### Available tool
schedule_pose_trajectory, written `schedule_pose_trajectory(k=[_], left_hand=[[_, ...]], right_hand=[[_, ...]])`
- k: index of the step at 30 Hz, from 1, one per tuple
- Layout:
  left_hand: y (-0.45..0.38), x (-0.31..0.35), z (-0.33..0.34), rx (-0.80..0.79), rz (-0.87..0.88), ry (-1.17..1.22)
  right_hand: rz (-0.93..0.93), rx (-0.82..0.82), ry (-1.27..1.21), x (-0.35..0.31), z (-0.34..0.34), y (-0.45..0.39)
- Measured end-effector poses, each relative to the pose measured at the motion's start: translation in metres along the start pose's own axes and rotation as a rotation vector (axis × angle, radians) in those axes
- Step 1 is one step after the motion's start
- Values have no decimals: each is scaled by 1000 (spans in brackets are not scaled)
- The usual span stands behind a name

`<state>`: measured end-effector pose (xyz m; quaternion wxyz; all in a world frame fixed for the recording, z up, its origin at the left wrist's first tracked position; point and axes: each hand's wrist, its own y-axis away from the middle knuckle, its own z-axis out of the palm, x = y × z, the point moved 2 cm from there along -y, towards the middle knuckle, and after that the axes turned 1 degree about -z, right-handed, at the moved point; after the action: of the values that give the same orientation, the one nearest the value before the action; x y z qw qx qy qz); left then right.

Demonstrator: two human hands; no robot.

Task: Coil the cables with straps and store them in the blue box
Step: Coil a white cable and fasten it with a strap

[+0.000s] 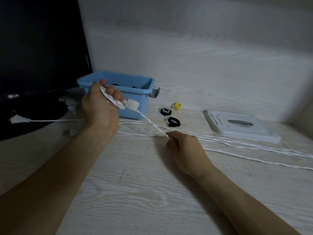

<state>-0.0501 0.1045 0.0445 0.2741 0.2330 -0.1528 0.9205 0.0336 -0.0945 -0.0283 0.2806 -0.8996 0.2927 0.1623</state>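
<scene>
The left hand point(100, 106) is raised just in front of the blue box point(133, 97), its fingers curled tight round a small coil of white cable point(111, 99). A white plug point(133, 104) sticks out of the coil on the side away from the monitor, right against the front wall of the box. From that plug a taut stretch of the same cable runs down and away from the box to the right hand point(184, 148), which lies low on the pale wood-grain table point(135, 192), well in front of the box. Its thumb and forefinger pinch the cable; the other fingers are curled under, and how they lie is hidden by the back of the hand.

More white cable strands point(237, 143) lie loose on the table, stretching from in front of the box off to the far side from the monitor. Another white plug point(17, 119) rests on the black monitor base, on the monitor side of the box.

Inside the box, dark items show over the rim, too hidden to name. Beside the box, opposite the monitor, lie two black straps point(170, 117) rolled into rings and a small yellow piece point(177, 106). Farther that way sits a flat white lid point(240, 125). The black monitor point(39, 48) stands next to the box, against the wall.
</scene>
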Motion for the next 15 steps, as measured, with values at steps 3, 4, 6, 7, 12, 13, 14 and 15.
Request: schedule_pose_trajectory(k=[3, 4, 6, 7, 12, 13, 14, 15], left_hand=[[-6, 5, -3, 97, 62, 11], [-6, 4, -4, 130, 80, 18], [-6, 2, -6, 208, 125, 7], [-5, 2, -7, 242, 154, -15], [-5, -5, -14, 247, 308, -233], [-4, -8, -15, 218, 327, -310], [-2, -12, -15, 182, 343, -418], [0, -16, -16, 129, 353, -554]], right_hand=[[-36, -41, -43, -6, 3, 2], [-90, -66, -42, -10, 4, 4], [-221, -144, -24, -18, 8, 9], [-278, -183, -23, -22, 10, 10], [-496, -233, -54, -44, 12, 18], [-525, -216, -51, -45, 11, 19], [-547, -185, -54, -45, 9, 19], [-562, -147, -66, -45, 7, 19]])
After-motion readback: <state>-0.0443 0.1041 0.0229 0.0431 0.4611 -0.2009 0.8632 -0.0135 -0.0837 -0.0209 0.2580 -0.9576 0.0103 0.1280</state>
